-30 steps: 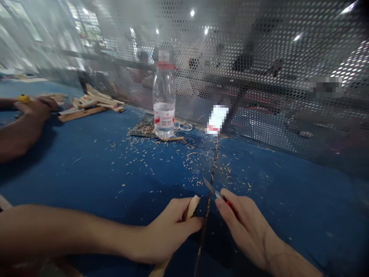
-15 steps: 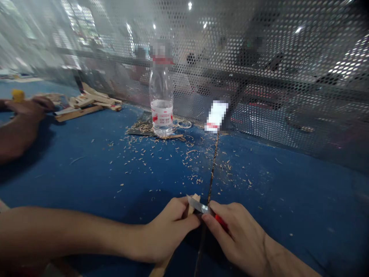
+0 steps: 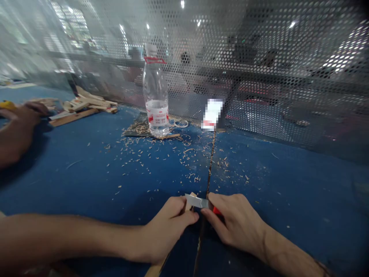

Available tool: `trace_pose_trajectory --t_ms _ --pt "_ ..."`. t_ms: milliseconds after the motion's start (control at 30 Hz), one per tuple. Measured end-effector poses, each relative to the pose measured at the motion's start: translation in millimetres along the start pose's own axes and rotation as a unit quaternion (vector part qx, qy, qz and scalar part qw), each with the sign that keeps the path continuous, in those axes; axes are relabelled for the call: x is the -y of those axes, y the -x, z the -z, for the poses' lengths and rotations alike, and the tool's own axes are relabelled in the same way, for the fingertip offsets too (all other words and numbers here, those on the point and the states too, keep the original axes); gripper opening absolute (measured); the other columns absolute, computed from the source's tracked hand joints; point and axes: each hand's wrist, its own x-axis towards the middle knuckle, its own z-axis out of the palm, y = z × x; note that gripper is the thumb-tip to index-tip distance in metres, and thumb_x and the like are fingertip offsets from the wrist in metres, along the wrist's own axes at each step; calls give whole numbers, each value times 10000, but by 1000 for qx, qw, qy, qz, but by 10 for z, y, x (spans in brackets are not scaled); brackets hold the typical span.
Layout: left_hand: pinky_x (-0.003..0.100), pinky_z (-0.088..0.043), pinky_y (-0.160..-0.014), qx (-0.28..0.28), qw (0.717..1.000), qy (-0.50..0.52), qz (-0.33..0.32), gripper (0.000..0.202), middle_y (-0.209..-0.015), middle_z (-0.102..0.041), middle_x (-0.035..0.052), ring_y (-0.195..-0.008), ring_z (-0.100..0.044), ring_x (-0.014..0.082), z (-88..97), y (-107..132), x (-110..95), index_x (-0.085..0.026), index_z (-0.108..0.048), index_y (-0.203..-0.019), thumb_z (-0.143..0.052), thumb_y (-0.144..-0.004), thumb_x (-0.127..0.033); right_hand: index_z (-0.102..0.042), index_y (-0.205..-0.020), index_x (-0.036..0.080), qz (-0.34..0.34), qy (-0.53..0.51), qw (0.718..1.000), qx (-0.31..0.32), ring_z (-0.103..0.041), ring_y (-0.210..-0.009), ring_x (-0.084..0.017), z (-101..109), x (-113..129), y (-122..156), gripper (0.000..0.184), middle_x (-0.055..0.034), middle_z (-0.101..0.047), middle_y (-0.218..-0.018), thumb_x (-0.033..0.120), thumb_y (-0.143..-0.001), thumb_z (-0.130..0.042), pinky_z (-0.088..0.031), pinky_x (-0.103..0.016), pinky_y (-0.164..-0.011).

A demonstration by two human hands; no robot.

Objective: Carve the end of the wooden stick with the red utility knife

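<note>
My left hand [image 3: 170,227] is closed round a wooden stick [image 3: 155,268], whose near end shows below my wrist and whose far tip pokes out between thumb and forefinger. In my right hand [image 3: 236,219] is a utility knife [image 3: 197,201] with a red handle, mostly covered by my fingers. Its blade points left and lies across the stick's tip, close to my left thumb and forefinger. Thin wood shavings [image 3: 190,177] lie scattered on the blue table [image 3: 95,184] beyond both hands.
A clear plastic bottle [image 3: 157,100], partly filled, stands on a dark sheet [image 3: 135,129] strewn with shavings. A lit phone [image 3: 212,114] leans against the perforated metal screen [image 3: 259,100]. Wood pieces [image 3: 86,104] are heaped at the back left, near another person's hand [image 3: 21,119] with something yellow.
My right hand has risen slightly, and the knife blade now lies flatter across the stick's tip. The view has shifted a little, moving the bottle and phone left.
</note>
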Motion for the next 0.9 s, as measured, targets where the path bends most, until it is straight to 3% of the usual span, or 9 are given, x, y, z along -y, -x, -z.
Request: trace_pose_trajectory --t_ms 133,367,467,567,733,900 --pt "240 -392 -649 -7 997 -52 -56 327 -532 -391 -52 -727 -454 175 0 -8 -11 -227 -584 -677 -758 -803 -473 -499 -831 259 8 29 999 -20 -631 -519 -207 -24 -62 7 307 -4 -666 -671 372 -1084 -367 -208 -357 -501" --pt "247 -298 -518 20 998 -62 -27 401 -536 -369 -76 -567 -311 124 90 -47 57 -226 -519 -708 -747 -830 -532 -520 -821 255 -22 69 995 -64 -551 -466 -185 78 -95 -13 384 -7 -637 -623 421 -1103 -319 -215 -341 -506" --pt "246 -328 -533 25 997 -59 -44 444 -526 -369 -78 -560 -293 121 78 -47 47 -226 -535 -687 -773 -809 -580 -458 -796 272 -55 -31 998 -19 -550 -495 -166 116 30 -12 347 20 -613 -610 387 -1094 -321 -263 -326 -529" --pt "253 -375 -573 8 997 -47 -55 439 -544 -364 -82 -570 -289 126 50 -36 38 -231 -571 -700 -793 -774 -601 -409 -790 282 -76 -108 990 49 -556 -518 -171 120 156 -16 378 14 -629 -647 448 -1098 -267 -269 -334 -538" --pt "267 -424 -665 1 997 -52 -59 335 -575 -375 -68 -657 -363 160 43 -35 57 -238 -615 -735 -783 -799 -520 -459 -851 269 -93 -115 984 101 -645 -621 -221 109 201 -26 397 -33 -692 -744 474 -1092 -219 -274 -354 -571" --pt "275 -442 -692 5 998 -20 -63 280 -590 -344 -70 -658 -375 167 69 -48 98 -255 -660 -781 -803 -771 -496 -421 -782 281 -73 -94 988 97 -565 -523 -194 131 174 -38 417 -1 -633 -646 464 -1098 -219 -247 -357 -544"
